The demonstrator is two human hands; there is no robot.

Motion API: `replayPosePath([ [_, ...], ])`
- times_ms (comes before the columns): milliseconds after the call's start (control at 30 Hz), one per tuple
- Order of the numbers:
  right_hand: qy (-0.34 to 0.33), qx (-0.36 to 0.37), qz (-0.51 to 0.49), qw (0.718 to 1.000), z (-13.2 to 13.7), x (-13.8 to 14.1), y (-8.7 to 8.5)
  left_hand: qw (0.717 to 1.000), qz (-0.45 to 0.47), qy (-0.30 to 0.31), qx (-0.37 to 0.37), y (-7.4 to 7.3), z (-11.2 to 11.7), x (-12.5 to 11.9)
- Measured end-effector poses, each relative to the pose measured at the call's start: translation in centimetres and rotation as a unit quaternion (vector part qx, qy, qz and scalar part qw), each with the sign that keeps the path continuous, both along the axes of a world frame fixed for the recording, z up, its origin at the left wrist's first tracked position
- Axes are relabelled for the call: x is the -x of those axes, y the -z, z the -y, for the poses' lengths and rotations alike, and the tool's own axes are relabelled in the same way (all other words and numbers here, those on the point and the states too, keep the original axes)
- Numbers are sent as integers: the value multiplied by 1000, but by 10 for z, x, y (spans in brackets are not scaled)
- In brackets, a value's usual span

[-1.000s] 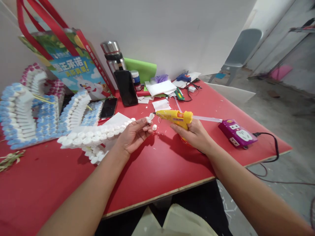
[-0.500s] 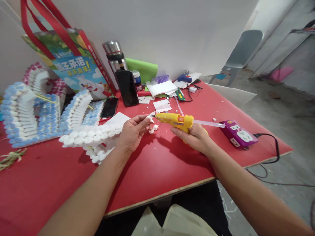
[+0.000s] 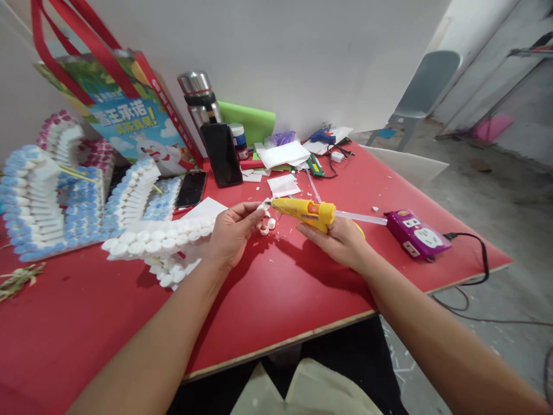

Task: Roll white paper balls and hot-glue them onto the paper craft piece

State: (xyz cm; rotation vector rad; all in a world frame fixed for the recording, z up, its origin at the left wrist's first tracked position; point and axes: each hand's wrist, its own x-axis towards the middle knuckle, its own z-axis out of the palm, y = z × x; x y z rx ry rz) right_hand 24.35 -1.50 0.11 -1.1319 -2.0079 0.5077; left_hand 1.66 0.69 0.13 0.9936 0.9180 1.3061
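My right hand (image 3: pixel 339 239) is wrapped round a yellow hot glue gun (image 3: pixel 302 212), its nozzle pointing left. A clear glue stick (image 3: pixel 360 217) sticks out of the gun's back end. My left hand (image 3: pixel 237 230) is closed in a pinch on a small white roll (image 3: pixel 265 206), and the nozzle tip is at that roll. A few more white rolls (image 3: pixel 271 223) show just below my left fingertips; I cannot tell whether they are joined to it. Left of that hand is a white structure of many rolls (image 3: pixel 155 245), partly hidden behind my wrist.
Blue-and-white roll structures (image 3: pixel 43 207) stand at the left before a printed bag (image 3: pixel 129 121). Behind my hands are a thermos (image 3: pixel 199 95), an upright phone (image 3: pixel 221 154), a flat phone (image 3: pixel 191 189) and papers (image 3: pixel 283 154). A purple power socket (image 3: pixel 417 233) sits right on the red table (image 3: pixel 276 311).
Both hands stay nearly in place, with the glue gun's nozzle still at the white roll. The whole view has shifted very slightly.
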Motion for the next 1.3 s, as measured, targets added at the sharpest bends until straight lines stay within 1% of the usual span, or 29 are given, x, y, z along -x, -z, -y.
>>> replayPosePath([
  [133,2,2,-2,1000,1,0,0,1000,1,-7,8,-1,0,0],
  [300,2,2,14,1000,1,-1,3,999,14,-19,22,-1,-1,1],
  [567,4,8,-14,1000,-1,-3,3,1000,7,-12,22,-3,1,1],
  [733,-7,-14,7,1000,2,0,2,1000,-2,-1,8,1,0,1],
  [867,3,-9,11,1000,0,1,3,1000,-16,-8,-3,2,0,0],
  [1000,18,-1,6,1000,-2,-2,3,1000,-16,-17,2,0,0,0],
  [1100,14,1,1,1000,-2,-3,4,1000,-10,-13,3,0,0,0],
  [1300,7,-18,14,1000,-2,-2,5,1000,-1,-12,16,1,-1,2],
])
